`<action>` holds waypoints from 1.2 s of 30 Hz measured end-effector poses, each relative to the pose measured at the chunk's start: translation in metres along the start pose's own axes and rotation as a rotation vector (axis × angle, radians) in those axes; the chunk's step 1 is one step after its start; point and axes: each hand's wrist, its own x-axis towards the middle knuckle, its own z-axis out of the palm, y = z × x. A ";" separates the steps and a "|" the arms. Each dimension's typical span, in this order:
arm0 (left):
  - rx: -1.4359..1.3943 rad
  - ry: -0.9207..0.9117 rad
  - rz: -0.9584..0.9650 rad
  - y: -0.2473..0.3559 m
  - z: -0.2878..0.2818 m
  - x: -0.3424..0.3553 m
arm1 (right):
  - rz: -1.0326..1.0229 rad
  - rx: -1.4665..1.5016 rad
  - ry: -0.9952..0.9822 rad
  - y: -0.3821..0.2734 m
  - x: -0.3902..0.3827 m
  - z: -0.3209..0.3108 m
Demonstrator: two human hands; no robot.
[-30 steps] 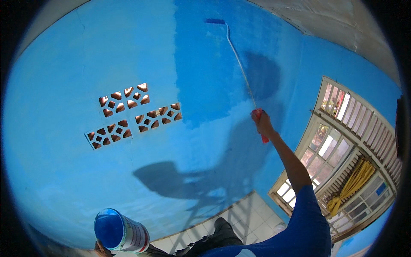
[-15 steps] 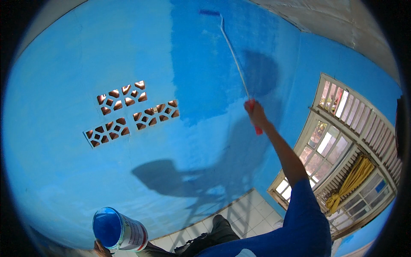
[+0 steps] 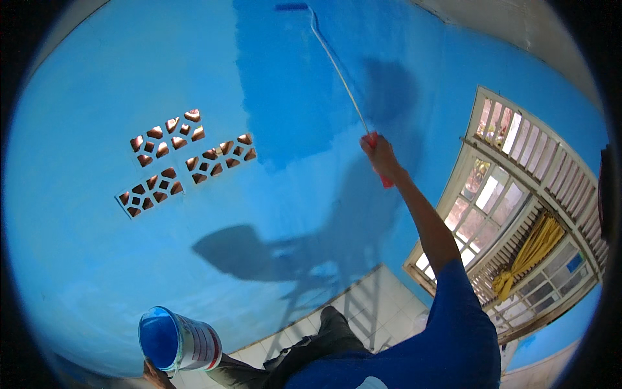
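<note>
A paint roller (image 3: 291,7) with a long thin metal rod and a red handle is in my right hand (image 3: 381,157), whose fingers wrap round the handle. Its dark blue sleeve lies high on the wall (image 3: 285,84), over a patch of deeper, fresh-looking blue. At the lower left, my left hand (image 3: 157,375) holds a paint bucket (image 3: 199,347) near its base and rim. The bucket is tilted, with blue paint coating its inside; part of the left hand is hidden behind it.
Patterned vent blocks (image 3: 220,159) pierce the wall left of the deeper blue patch. A white-framed louvred window (image 3: 495,201) with a tied yellow curtain (image 3: 531,256) is at the right. White floor tiles (image 3: 382,295) lie far below. Ladder-like shadows fall across wall and floor.
The roller and my right hand have shifted slightly up and left in view, along with the wall and window. The bucket has stayed nearly in place. Both grips are unchanged.
</note>
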 end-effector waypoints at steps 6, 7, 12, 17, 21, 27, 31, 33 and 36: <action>-0.222 0.067 -0.116 0.007 0.007 0.008 | -0.121 0.018 0.070 0.031 -0.028 0.035; -0.276 0.072 -0.135 0.007 0.012 0.008 | -0.238 0.025 0.084 0.043 -0.052 0.041; -0.162 0.174 0.012 0.018 0.012 0.005 | 0.061 0.074 -0.052 0.113 -0.190 0.097; -0.283 0.163 -0.181 0.058 0.005 -0.001 | 0.338 0.070 -0.173 0.105 -0.267 0.094; -0.290 0.078 -0.250 0.037 0.012 0.013 | 0.264 0.075 -0.062 0.132 -0.286 0.084; -0.268 0.095 -0.196 0.030 0.009 0.009 | 0.185 0.067 0.003 0.132 -0.240 0.066; -0.240 0.107 -0.145 0.033 0.014 0.009 | 0.039 0.022 0.068 0.140 -0.191 0.054; -0.244 0.042 -0.194 0.049 0.009 0.007 | 0.111 0.042 0.021 0.143 -0.160 0.044; -0.312 0.097 -0.143 0.051 0.014 0.006 | 0.150 -0.016 -0.058 0.132 -0.134 0.033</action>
